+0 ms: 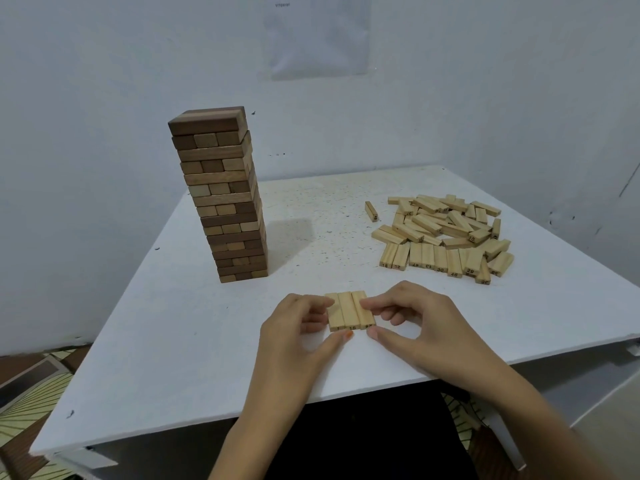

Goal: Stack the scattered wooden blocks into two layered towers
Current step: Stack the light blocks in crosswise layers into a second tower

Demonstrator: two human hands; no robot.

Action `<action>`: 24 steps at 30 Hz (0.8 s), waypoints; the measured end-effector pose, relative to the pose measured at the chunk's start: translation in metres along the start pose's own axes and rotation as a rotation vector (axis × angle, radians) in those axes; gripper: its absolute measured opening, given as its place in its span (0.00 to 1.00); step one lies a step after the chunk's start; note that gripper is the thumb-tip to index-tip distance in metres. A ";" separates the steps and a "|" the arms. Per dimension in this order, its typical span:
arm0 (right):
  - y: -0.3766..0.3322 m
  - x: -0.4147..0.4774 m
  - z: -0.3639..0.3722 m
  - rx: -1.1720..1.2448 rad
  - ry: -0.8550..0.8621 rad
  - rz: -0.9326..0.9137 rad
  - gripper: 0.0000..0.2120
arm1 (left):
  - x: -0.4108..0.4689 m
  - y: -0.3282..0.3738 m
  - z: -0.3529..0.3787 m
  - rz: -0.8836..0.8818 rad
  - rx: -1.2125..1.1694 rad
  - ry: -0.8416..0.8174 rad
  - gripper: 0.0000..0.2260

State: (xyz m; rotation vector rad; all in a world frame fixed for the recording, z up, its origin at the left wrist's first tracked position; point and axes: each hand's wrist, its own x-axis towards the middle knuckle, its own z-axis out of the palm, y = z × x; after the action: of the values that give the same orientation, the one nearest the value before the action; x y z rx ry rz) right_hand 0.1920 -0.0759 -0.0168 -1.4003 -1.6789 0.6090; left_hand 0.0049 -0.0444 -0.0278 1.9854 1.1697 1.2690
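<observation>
Numerals 30, 46 on pale blocks [446,261]

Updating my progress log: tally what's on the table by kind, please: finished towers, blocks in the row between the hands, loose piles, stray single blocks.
Finished towers: 1
Blocks in the row: 3
Loose piles: 1 (its blocks overlap, so they cannot be counted)
Stray single blocks: 1
Total: 6

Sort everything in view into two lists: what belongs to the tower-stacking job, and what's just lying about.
Job: tall tower; three-block row, held between left hand and right hand; loose block pile.

Just there: table; paper sheet on the wall; patterned floor mat.
</observation>
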 end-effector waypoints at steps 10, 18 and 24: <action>0.004 0.011 0.006 -0.091 0.025 -0.168 0.08 | 0.003 -0.002 0.004 0.157 0.185 -0.029 0.03; 0.012 0.016 0.011 -0.229 0.050 -0.345 0.07 | 0.007 -0.006 0.004 0.239 0.257 -0.051 0.05; 0.011 0.027 0.008 -0.376 -0.013 -0.443 0.06 | 0.019 -0.009 0.002 0.296 0.330 -0.117 0.04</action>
State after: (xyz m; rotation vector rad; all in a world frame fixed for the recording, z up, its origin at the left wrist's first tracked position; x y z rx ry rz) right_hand 0.1912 -0.0461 -0.0216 -1.2074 -2.1040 0.0522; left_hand 0.0072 -0.0234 -0.0267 2.5151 1.1154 1.1310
